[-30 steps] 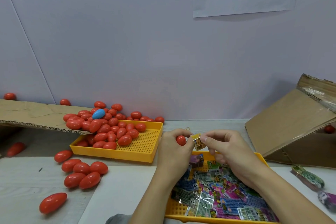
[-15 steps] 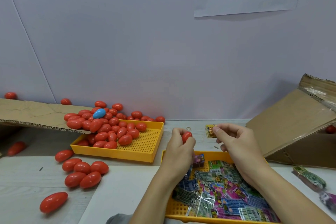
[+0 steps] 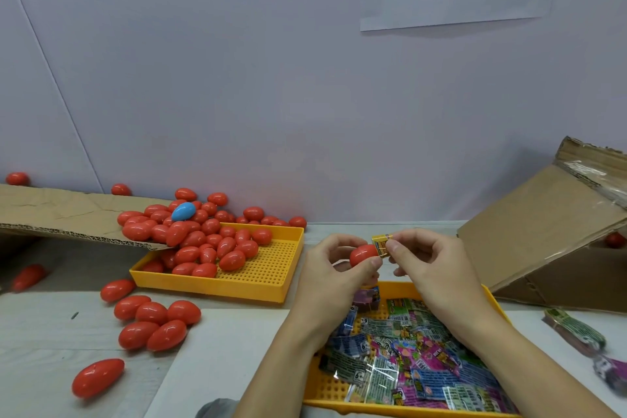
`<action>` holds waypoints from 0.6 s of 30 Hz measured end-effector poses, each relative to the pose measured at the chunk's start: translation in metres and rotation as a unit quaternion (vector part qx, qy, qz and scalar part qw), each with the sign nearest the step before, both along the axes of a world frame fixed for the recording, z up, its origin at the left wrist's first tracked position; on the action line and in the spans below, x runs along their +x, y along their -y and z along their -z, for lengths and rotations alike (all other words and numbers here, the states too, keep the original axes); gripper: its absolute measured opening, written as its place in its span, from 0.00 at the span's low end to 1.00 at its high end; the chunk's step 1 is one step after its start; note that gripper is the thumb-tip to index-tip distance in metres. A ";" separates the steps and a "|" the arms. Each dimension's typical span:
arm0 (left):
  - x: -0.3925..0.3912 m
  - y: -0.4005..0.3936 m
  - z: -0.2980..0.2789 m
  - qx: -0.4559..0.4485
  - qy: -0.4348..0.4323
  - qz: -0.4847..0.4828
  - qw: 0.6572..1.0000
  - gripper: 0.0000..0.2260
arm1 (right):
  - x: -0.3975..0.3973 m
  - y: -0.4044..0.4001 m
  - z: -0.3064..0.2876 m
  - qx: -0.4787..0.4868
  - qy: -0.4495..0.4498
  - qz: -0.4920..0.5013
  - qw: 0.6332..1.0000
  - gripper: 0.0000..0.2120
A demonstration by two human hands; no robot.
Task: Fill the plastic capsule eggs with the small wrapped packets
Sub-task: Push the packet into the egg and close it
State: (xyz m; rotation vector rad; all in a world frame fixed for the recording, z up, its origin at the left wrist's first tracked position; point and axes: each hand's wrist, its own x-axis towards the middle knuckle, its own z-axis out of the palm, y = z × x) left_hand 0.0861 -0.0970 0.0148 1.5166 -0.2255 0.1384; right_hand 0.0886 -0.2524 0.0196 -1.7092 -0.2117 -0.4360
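Head: glossy red oval egg [image 3: 362, 254]

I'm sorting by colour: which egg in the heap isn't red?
The blue egg, near the top of the pile at the cardboard flap's edge; every other egg visible is red.

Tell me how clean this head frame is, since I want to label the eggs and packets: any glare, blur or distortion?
Head view: even, soft light with faint shadows; small glare spots on the red eggs and the clear packet wrappers; wide-angle bending tilts the wall seam at left; packet print is too soft to read; the left hand and right hand look sharp, without motion smear.
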 end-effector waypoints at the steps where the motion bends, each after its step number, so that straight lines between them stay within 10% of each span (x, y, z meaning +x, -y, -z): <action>1: 0.000 0.000 0.000 -0.004 -0.002 0.003 1.000 0.10 | 0.000 0.000 0.000 -0.001 0.001 -0.006 1.000 0.04; 18: 0.003 -0.002 0.002 -0.076 -0.014 0.017 0.997 0.13 | -0.004 0.000 0.000 -0.044 0.025 -0.019 0.999 0.07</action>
